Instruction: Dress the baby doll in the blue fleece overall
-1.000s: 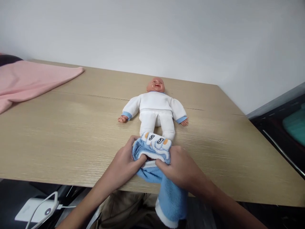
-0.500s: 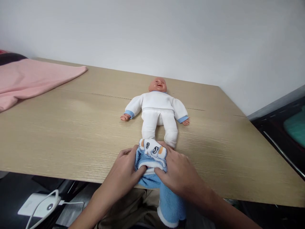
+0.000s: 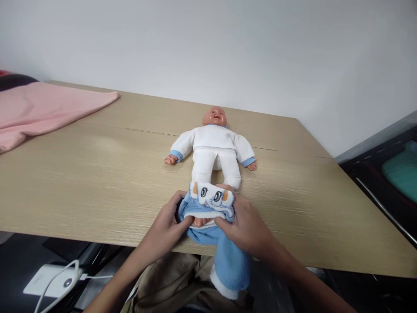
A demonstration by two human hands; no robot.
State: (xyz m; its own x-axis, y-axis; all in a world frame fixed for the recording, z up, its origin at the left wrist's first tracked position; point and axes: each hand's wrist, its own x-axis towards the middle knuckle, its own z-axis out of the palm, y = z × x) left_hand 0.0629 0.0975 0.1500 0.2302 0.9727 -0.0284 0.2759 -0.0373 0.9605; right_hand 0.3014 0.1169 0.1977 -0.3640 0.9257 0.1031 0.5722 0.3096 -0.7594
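Note:
A baby doll (image 3: pixel 214 148) in a white suit with blue cuffs lies on its back on the wooden table (image 3: pixel 97 174), head toward the wall. At its feet I hold a fluffy blue garment (image 3: pixel 224 256) with white trim and a cartoon face patch (image 3: pixel 211 195). My left hand (image 3: pixel 166 226) grips the left side of its opening and my right hand (image 3: pixel 247 224) grips the right side. Both hands are closed on the fabric. A bit of the doll's foot shows inside the opening. The rest of the garment hangs over the table's front edge.
A pink cloth (image 3: pixel 42 108) lies at the far left of the table. Below the table on the left sits a white device with a cable (image 3: pixel 55 282). A dark surface with a teal object (image 3: pixel 400 169) is at the right.
The garment's opening has moved up toward the doll's legs and spread wider. A foot now shows inside it. Both hands keep their grip.

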